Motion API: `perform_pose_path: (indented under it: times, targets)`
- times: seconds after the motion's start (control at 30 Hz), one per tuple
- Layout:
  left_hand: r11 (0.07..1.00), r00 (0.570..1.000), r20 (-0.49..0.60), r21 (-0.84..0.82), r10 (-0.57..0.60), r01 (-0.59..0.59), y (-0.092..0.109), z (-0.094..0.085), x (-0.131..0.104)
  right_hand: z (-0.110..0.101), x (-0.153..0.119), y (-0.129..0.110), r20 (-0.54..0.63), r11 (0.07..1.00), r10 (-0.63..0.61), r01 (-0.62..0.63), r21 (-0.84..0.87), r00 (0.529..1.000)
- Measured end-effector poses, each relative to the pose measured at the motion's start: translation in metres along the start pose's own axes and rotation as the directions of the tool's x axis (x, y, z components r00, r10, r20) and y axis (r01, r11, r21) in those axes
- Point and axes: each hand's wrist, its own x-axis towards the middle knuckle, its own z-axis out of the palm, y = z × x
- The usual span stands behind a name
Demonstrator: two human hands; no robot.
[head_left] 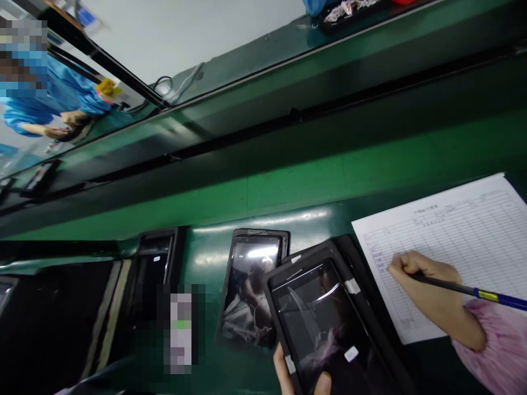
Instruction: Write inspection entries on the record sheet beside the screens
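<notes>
Desk [288,181]: a long green work surface with a dark channel running along it, glossy enough to throw back the overhead light; it carries everything here.

Co-worker [61,104]: at the far left, a person in a blue smock with hands down on the far strip of the desk, well apart from the things in front.

Form sheet [473,230]: a white printed table of rows and columns lying flat at the right, one corner tucked just beside the held tablet.

Held tablet [325,323]: a black slab with a dark glass face and small white stickers on its frame, tilted up off the desk at the bottom centre. I'd judge it stiff, moderately heavy, slick on the glass and easy to crack or smear; best taken by the frame edges, not the screen.

Second tablet [251,285]: lying flat just left of the held one, its screen mirroring the room.

Third tablet [156,258]: further left, partly in shadow.

Right hand [415,274]: over the form, its grip closed around the pen, fingers curled tight near the tip.

Left hand [302,376]: only a thumb and fingertip show at the bottom edge, the grip pinched on the held tablet's lower frame.

Pen [473,291]: a thin dark barrel with a yellow and blue band, its tip on the form's left column.
</notes>
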Motion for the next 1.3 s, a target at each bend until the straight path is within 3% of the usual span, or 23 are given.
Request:
perform_pose_path:
  times: [0.3,0.5,0.67,0.8,0.9,1.3]
  targets:
    - [1.000,1.000,0.022,-0.012,-0.006,0.006,-0.009,0.003,0.018,0.002,-0.001,0.009,0.006,0.995,-0.082,0.081,0.062,0.997]
    - [1.000,1.000,0.023,-0.024,-0.012,0.013,-0.012,0.004,0.024,0.003,-0.002,0.012,0.009,0.994,-0.107,0.107,0.002,0.994]
    - [0.999,1.000,0.015,-0.030,-0.028,0.028,-0.014,0.005,0.028,0.000,-0.004,0.016,0.004,0.997,-0.080,0.080,-0.014,0.997]
    - [0.998,0.999,0.017,-0.033,-0.045,0.045,-0.016,0.005,0.038,-0.001,-0.006,0.017,0.068,0.996,-0.088,0.088,-0.002,0.994]
    - [0.998,0.999,0.024,-0.036,-0.048,0.049,-0.017,0.005,0.043,-0.001,-0.005,0.014,0.036,0.996,-0.090,0.091,-0.015,0.995]
    - [1.000,0.997,0.070,-0.026,-0.015,0.017,-0.009,-0.002,0.015,-0.002,-0.001,0.005,-0.017,0.996,-0.088,0.087,-0.035,0.996]
